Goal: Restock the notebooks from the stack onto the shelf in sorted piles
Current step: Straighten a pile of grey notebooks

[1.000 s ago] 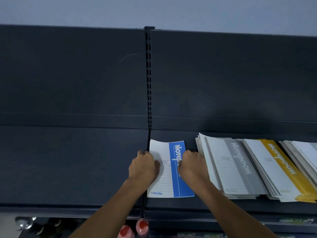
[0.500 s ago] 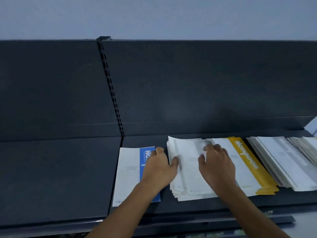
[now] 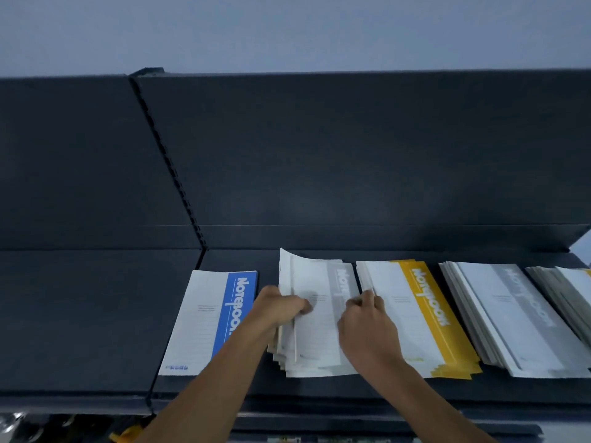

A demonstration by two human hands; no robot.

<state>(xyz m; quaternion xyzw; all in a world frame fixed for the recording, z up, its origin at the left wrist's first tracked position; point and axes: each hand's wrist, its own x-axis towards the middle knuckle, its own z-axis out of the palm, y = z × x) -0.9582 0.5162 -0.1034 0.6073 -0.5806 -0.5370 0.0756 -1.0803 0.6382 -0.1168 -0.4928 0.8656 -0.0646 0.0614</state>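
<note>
Head view, looking down on a dark shelf [image 3: 96, 314] where the notebooks lie in a row. The landmark is the grey-banded pile [image 3: 319, 330], fanned and untidy, its top covers lifted and curling at the far end. The left hand [image 3: 278, 310] grips this pile's left edge: the thumb lies on top, and the other fingers curl under the raised covers, where their tips are hidden. The right hand [image 3: 367, 324] is at the pile's right edge, its fingers bunched together and pinching the edge; motion blur smears the fingertips, so how many covers they hold cannot be told.

Just left of the pile lies a single blue notebook [image 3: 204, 318], flat on the shelf, its near right corner covered by the left forearm. Touching the pile on its right is the yellow-banded pile [image 3: 419, 311], partly hidden by the right wrist. Farther right sits a second grey pile [image 3: 511, 318], and beyond that another pile [image 3: 572, 292] is cut off by the frame edge. Left of the pile and behind it, a slotted upright [image 3: 172, 174] divides the back panel. Dim objects below the shelf are too dark to identify.
</note>
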